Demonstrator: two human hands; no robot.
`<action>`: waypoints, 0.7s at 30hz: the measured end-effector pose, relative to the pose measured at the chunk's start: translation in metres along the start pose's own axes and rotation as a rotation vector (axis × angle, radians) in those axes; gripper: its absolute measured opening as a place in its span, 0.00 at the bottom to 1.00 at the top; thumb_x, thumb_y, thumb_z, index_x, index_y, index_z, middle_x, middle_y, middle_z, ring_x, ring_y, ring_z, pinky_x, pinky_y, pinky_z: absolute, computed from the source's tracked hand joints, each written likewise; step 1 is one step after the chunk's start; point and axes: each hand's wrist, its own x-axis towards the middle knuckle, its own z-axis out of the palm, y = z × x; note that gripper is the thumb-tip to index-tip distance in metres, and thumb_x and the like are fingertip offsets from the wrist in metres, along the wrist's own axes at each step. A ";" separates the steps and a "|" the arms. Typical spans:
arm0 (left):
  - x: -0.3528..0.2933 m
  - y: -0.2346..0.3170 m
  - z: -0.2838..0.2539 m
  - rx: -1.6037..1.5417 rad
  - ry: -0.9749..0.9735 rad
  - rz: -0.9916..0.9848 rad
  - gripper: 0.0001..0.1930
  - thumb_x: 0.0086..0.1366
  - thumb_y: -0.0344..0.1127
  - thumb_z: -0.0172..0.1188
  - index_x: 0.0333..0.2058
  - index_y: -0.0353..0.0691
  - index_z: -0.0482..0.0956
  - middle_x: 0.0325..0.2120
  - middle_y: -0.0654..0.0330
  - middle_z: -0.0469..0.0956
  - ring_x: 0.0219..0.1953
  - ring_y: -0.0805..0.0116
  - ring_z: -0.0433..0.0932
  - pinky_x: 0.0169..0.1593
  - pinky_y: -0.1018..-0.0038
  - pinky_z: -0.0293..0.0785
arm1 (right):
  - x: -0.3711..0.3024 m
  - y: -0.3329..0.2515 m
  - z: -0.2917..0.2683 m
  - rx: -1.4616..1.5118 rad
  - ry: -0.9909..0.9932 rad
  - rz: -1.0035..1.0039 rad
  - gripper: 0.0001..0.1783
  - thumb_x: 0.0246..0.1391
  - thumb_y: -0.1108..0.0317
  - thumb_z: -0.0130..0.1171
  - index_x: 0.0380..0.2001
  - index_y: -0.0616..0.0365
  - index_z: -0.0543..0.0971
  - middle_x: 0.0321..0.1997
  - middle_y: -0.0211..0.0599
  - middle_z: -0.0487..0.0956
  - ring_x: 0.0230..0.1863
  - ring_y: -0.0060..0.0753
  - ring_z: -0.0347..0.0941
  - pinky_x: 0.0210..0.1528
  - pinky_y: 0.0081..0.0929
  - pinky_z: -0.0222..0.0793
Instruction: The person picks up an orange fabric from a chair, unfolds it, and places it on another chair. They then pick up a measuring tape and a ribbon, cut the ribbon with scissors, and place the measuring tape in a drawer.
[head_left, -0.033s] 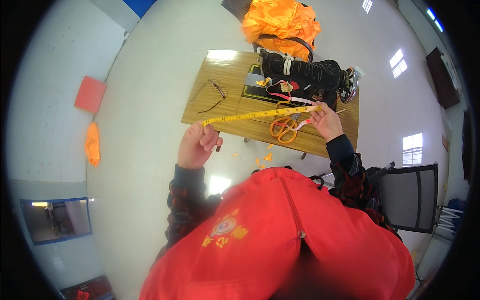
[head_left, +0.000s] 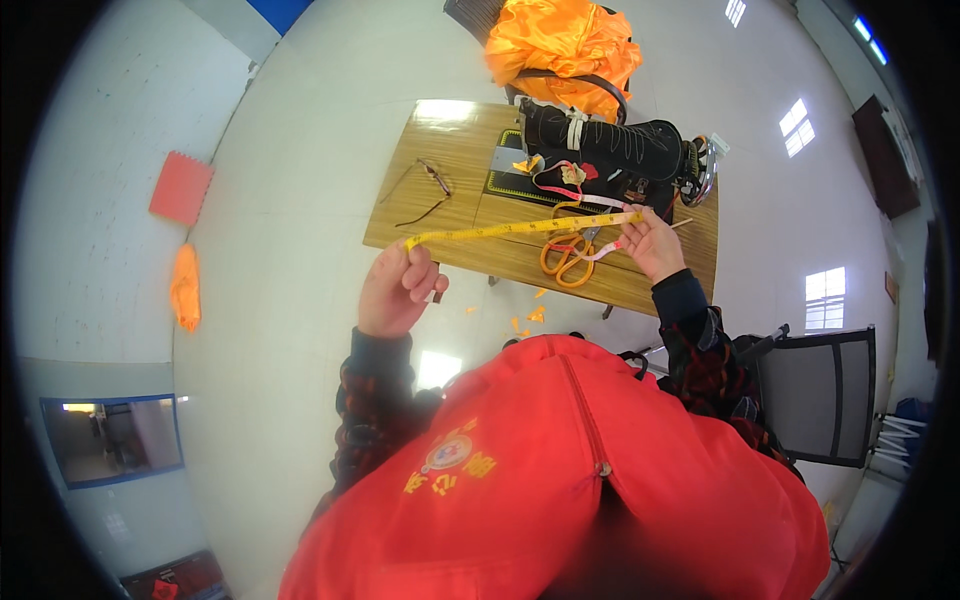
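A yellow tape measure stretches almost straight between my two hands, over the front part of the wooden table. My left hand pinches its left end just off the table's front left edge. At the other end, my right hand grips the tape between thumb and fingers above the table's right half. From there a loose pink and white length of the tape curls back over the table. Beneath it lie orange-handled scissors, their blades partly hidden. Behind them stands a black sewing machine with a shiny handwheel.
Eyeglasses rest on the table's left side. Orange fabric is heaped on a chair behind the machine. Small orange scraps lie on the floor by the table's front. A dark mesh chair stands at my right.
The tape between my hands has twisted slightly, and my left hand has shifted a tiny bit. Otherwise things look the same.
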 end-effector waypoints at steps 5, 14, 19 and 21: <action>0.003 -0.020 0.026 -0.157 0.232 0.044 0.09 0.69 0.40 0.44 0.42 0.45 0.69 0.19 0.71 0.60 0.19 0.80 0.56 0.33 0.77 0.61 | -0.009 -0.001 0.007 -0.453 -0.090 0.361 0.21 0.57 0.53 0.52 0.45 0.57 0.72 0.45 0.38 0.77 0.42 0.33 0.72 0.46 0.33 0.66; 0.015 -0.072 0.061 -0.114 -0.034 -0.319 0.10 0.69 0.38 0.43 0.42 0.41 0.68 0.20 0.70 0.61 0.21 0.78 0.59 0.37 0.74 0.63 | -0.090 0.045 0.110 -0.910 -0.734 -0.589 0.23 0.53 0.71 0.55 0.53 0.62 0.65 0.52 0.40 0.71 0.54 0.34 0.66 0.55 0.27 0.60; 0.018 -0.067 0.071 -0.183 -0.132 -0.229 0.09 0.67 0.34 0.47 0.43 0.40 0.69 0.27 0.66 0.68 0.29 0.75 0.65 0.39 0.74 0.62 | -0.094 0.041 0.114 -0.871 -0.745 -0.321 0.12 0.58 0.71 0.48 0.44 0.62 0.72 0.40 0.39 0.77 0.43 0.30 0.72 0.48 0.23 0.64; 0.020 -0.065 0.073 -0.114 -0.034 -0.105 0.08 0.66 0.31 0.47 0.42 0.39 0.70 0.30 0.64 0.71 0.33 0.72 0.69 0.42 0.72 0.63 | -0.101 0.046 0.117 -0.806 -0.794 -0.303 0.11 0.60 0.69 0.45 0.39 0.63 0.74 0.34 0.37 0.78 0.38 0.27 0.73 0.45 0.22 0.65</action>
